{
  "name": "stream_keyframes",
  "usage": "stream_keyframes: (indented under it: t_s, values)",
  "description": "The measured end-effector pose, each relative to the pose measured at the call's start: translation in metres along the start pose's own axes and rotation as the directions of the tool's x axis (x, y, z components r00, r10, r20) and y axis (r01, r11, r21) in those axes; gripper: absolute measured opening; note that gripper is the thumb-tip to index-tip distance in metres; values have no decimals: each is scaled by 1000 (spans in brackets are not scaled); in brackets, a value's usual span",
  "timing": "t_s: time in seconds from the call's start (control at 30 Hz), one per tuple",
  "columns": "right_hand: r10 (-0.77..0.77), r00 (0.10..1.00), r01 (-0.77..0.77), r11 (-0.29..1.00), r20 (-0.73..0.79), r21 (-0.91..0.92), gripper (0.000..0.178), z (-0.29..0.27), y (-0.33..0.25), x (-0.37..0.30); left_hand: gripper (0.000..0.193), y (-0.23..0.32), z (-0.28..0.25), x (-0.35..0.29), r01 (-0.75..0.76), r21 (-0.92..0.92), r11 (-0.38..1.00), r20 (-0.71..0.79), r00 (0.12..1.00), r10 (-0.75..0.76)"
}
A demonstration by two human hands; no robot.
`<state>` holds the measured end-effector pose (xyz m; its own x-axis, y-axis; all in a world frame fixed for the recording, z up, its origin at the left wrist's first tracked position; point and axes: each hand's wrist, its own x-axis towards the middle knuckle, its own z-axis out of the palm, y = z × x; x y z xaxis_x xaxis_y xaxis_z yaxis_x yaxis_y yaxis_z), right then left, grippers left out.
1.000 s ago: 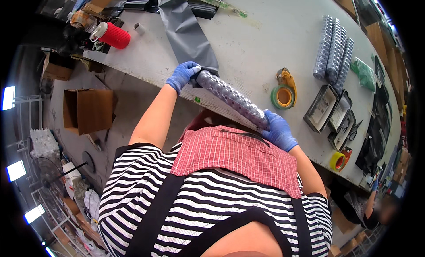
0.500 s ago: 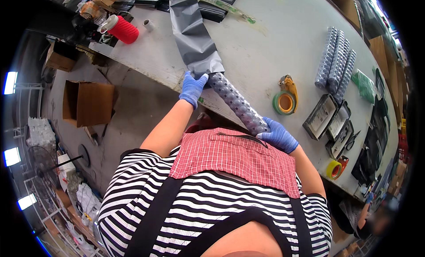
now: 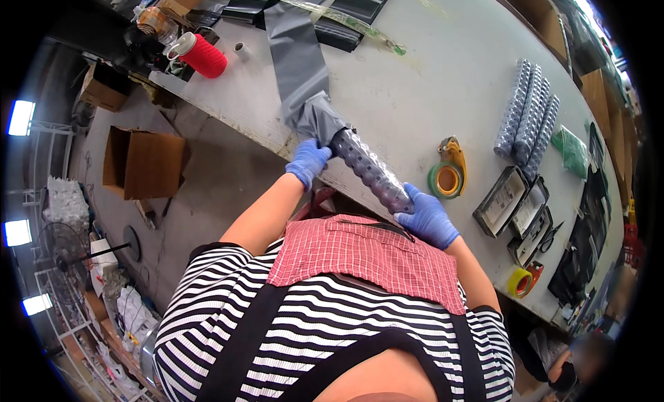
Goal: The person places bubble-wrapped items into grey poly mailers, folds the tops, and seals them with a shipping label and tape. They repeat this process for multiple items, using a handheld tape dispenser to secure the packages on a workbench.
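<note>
A long bubble-wrapped roll lies slantwise at the table's near edge, its far end inside the mouth of a grey plastic mailing bag. My left hand, in a blue glove, grips the bag's mouth where it is bunched round the roll. At the roll's near end, my right hand, gloved the same, closes on the bubble wrap. The bag stretches away flat over the table toward a stack of dark bags. How far the roll reaches inside the bag is hidden.
Right of the roll stands a tape dispenser. Beyond it lie several wrapped rolls and open black cases. A red cup stands at the far left. On the floor is a cardboard box. Another person works at the lower right.
The roll has gone further into the bag, so less of it shows. My right hand has moved slightly left with it. The bag's mouth is now more crumpled round the roll.
</note>
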<state>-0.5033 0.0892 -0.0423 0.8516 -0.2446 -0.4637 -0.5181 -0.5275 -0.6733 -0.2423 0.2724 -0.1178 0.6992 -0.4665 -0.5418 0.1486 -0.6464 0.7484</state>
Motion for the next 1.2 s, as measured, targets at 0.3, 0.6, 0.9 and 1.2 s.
stream_keyframes:
  t_s: [0.3,0.6,0.9,1.2]
  values:
    - [-51,988,63,995,-143,81,74,16,13,28,34,59,16,-34,-392,714,580,272,919,286]
    - [2,598,487,793,-801,366,62,-15,-30,63,15,240,37,25,-796,567,209,127,335,934]
    - [196,924,-51,914,-329,402,73,46,2,77,22,94,74,120,-633,534,560,297,761,577]
    - [300,620,-225,953,-725,202,72,-51,14,204,19,95,68,118,-655,441,613,427,754,499]
